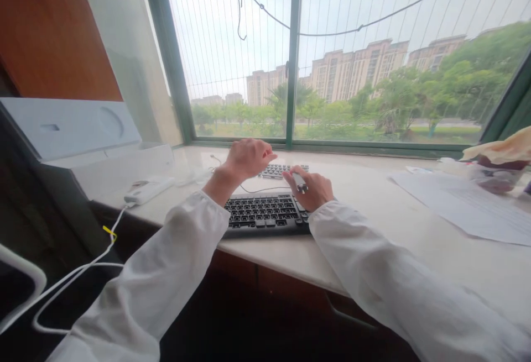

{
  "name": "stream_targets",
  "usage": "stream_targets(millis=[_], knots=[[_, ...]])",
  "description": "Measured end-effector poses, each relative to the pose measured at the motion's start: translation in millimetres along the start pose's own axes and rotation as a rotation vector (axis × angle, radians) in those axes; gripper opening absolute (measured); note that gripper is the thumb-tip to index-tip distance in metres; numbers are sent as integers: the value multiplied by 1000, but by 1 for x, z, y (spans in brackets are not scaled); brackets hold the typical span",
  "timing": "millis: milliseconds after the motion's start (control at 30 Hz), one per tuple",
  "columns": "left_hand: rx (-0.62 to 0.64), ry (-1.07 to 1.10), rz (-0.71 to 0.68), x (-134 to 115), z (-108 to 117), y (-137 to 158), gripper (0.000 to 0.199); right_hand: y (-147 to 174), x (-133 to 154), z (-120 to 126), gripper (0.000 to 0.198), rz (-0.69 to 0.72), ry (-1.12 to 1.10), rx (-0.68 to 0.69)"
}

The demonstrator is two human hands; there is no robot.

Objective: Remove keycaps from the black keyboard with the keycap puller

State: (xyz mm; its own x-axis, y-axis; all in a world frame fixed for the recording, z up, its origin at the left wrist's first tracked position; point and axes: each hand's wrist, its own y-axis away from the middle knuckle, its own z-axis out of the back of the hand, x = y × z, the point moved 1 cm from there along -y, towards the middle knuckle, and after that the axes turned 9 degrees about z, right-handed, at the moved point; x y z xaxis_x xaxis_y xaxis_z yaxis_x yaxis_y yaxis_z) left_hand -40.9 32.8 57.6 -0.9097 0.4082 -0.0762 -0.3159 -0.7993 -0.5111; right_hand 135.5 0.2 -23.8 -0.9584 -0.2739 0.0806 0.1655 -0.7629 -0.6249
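Note:
A black keyboard (pixel 263 214) lies near the front edge of a pale window ledge (pixel 373 224). A second keyboard (pixel 277 171) lies just behind it, with a thin cable running from it. My left hand (pixel 248 158) hovers over the gap between the two keyboards, fingers curled and holding nothing that I can see. My right hand (pixel 312 188) rests at the near keyboard's right end and grips a small silver and black object (pixel 299 181). Both arms wear white sleeves.
A white power strip (pixel 147 189) with a white cord (pixel 83 271) lies at left, beside white boxes (pixel 83 130). Paper sheets (pixel 468 207) and a heap of items under a cloth (pixel 500 163) sit at right. A large window (pixel 292 52) rises behind the ledge.

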Motion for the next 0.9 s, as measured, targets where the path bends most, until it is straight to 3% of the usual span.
stream_targets(millis=[67,200,333,467,633,767,900], knots=[[-53,12,64,-1,-3,35,40,1,-1,1,55,-31,-82,-23],[-99,98,121,-5,-30,103,33,-1,-1,-6,48,99,-293,-116],[-133,185,114,-3,-53,143,27,0,0,-14,32,26,-446,-162],[-146,272,66,6,-57,151,28,1,4,-18,40,-33,-544,-122],[-90,355,10,14,-57,150,27,2,9,-23,46,-1,-668,-52],[-75,400,14,16,-60,152,18,7,19,-19,40,18,-654,51],[-95,418,7,17,-62,152,17,14,33,-15,33,68,-681,64]])
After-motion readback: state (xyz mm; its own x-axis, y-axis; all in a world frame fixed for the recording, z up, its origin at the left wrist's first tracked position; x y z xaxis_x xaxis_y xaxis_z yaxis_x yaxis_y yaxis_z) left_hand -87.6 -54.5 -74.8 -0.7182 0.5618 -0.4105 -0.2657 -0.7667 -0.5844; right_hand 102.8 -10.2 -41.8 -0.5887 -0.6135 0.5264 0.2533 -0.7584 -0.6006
